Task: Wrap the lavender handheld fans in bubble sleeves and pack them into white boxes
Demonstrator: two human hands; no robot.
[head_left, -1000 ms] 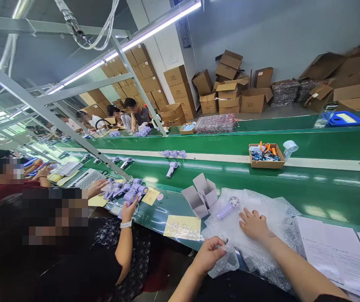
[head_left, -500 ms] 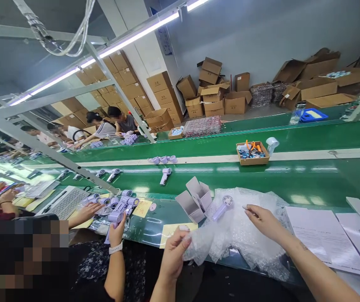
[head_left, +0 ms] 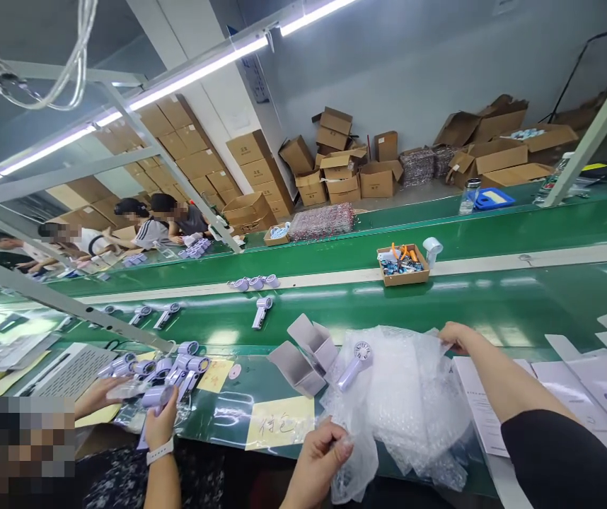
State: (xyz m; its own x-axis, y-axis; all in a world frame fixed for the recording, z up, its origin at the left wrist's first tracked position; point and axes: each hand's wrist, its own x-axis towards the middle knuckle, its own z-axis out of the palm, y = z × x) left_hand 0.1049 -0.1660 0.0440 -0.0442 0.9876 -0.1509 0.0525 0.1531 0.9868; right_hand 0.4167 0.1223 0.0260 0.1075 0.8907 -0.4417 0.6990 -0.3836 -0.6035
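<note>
My left hand [head_left: 323, 456] is closed on the edge of a crumpled clear bubble wrap bag [head_left: 359, 452] near the bench's front edge. Beyond it, my right hand [head_left: 457, 338] pinches the far right corner of the bubble wrap pile [head_left: 404, 389], its fingertips partly hidden. A lilac handheld fan [head_left: 355, 366] lies on the left part of the pile, its round grille facing up. Just left of the fan stands a small white box [head_left: 308, 357] with its flaps open.
A handwritten yellow note [head_left: 281, 423] lies left of my left hand. Printed white boxes [head_left: 595, 396] are at the right. A co-worker's hand [head_left: 161, 417] holds a lilac fan at the left. Across the belt [head_left: 325, 304] sits a carton of tools [head_left: 403, 265].
My right hand has moved from above the pile to its far right corner and closed there. My left hand still holds bubble wrap. The camera view has shifted.
</note>
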